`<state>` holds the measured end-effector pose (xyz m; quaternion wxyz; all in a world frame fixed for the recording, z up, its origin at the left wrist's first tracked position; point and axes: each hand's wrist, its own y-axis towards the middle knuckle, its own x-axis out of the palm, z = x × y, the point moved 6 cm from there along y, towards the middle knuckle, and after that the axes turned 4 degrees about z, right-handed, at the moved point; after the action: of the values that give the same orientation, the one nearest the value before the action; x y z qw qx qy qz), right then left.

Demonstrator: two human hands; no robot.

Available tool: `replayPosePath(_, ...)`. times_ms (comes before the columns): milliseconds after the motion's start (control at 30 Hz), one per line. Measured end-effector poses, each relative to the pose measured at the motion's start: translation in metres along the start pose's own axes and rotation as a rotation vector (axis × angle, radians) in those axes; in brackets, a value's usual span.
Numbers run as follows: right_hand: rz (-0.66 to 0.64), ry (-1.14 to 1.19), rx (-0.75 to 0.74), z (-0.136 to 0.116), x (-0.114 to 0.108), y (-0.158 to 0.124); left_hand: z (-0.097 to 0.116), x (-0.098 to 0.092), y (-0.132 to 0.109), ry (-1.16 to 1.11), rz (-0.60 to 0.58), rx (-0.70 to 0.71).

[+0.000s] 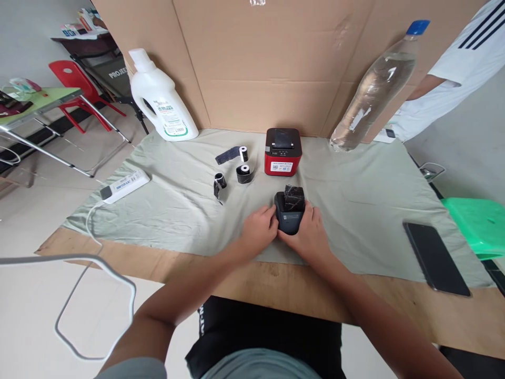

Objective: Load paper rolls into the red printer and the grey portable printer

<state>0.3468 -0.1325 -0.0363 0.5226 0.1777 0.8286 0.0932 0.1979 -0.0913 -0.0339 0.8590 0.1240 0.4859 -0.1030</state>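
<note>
A small black portable printer (290,223) stands on the cloth in front of me. From its top comes a strip of shiny black paper (294,199) with pale streaks. My left hand (259,228) grips the printer's left side with the fingers bent against it. On the opposite side my right hand (312,231) is closed around the casing, its thumb along the lower front. Just beyond is a red and black desktop printer (283,152). Several small rolls of black paper (245,173) lie to its left, partly unrolled.
A green-grey cloth (173,210) covers the wooden table. A white detergent bottle (161,97) and a tilted water bottle (376,89) stand by a cardboard panel (260,100). A power strip (125,186) lies left, a phone (436,258) right. A person's white sleeve (469,68) shows behind.
</note>
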Motion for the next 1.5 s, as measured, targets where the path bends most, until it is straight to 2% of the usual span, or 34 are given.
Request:
replayPosePath(233,0.007,0.016,-0.042,0.002,0.003,0.001,-0.009,0.005,0.003,-0.046,-0.072,-0.021)
replayPosePath(567,-0.019,0.016,-0.042,0.001,0.003,0.002,-0.011,0.009,0.005,0.066,-0.054,0.069)
replayPosePath(933,-0.108,0.058,0.044,0.001,-0.001,0.003,-0.027,-0.002,0.018,-0.377,0.129,0.001)
replayPosePath(1133,-0.103,0.067,0.067,0.001,0.000,0.002,-0.025,0.004,0.019,-0.417,0.078,0.068)
replayPosePath(1500,-0.082,0.040,0.014,-0.002,-0.003,0.000,-0.025,0.012,0.023,-0.465,0.011,0.129)
